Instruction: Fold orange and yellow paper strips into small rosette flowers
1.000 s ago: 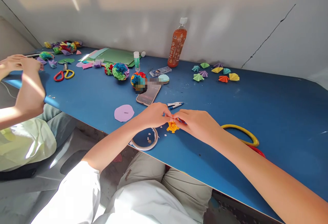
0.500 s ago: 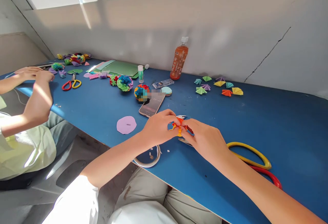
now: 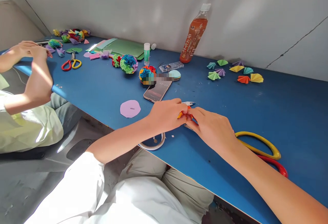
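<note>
Between my two hands is a small folded orange and yellow paper piece (image 3: 180, 115), mostly covered by fingers. My left hand (image 3: 167, 114) pinches it from the left side. From the right, my right hand (image 3: 214, 125) closes its thumb and fingers on the same paper. Beneath the hands lies a large pair of scissors (image 3: 258, 144) with yellow and red handles; the blades are partly hidden. A roll of tape (image 3: 151, 148) sits by the table edge, below my left wrist. Left of my hands lies a lilac paper disc (image 3: 130, 109).
Beyond my hands lie a phone (image 3: 160, 89), paper pompoms (image 3: 128, 64), a glue stick (image 3: 147, 54) and a tilted drink bottle (image 3: 194, 39). Several fan-folded papers (image 3: 237, 69) rest at back right. At left, a co-worker's hands (image 3: 29, 50) are near small scissors (image 3: 71, 63).
The view has tilted down, so the table items appear higher. Both hands have closed in on the paper piece, and less of it shows.
</note>
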`<state>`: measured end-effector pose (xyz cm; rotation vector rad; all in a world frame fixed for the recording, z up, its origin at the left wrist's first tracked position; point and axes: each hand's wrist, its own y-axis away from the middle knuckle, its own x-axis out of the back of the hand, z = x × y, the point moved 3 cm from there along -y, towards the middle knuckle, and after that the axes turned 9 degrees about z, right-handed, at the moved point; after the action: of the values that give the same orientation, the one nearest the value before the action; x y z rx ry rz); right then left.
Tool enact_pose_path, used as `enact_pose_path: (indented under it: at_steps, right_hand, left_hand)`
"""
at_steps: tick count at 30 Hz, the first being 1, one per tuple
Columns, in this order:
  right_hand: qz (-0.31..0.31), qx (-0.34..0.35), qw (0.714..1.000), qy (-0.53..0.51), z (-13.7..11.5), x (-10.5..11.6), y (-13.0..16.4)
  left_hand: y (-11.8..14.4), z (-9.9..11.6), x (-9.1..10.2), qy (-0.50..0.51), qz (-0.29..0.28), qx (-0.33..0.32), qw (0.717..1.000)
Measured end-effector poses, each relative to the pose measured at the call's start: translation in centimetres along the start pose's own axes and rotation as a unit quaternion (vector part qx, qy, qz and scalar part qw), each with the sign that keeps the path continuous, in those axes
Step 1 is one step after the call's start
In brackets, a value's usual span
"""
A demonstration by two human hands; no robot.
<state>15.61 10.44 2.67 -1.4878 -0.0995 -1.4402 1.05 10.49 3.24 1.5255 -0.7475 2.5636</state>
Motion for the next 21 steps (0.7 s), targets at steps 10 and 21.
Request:
enact_pose_path:
  at_steps: [10, 21]
  right_hand:
    - [0.066, 0.077, 0.991, 0.091, -0.7, 1.1, -0.6]
    - [0.052, 0.06, 0.996, 0.045, -0.3, 1.1, -0.9]
  left_hand:
    - [-0.1, 0.3, 0.0, -0.023, -0.052, -0.008, 0.998]
    - [-0.2, 0.2, 0.3, 0.005, -0.031, -0.022, 0.999]
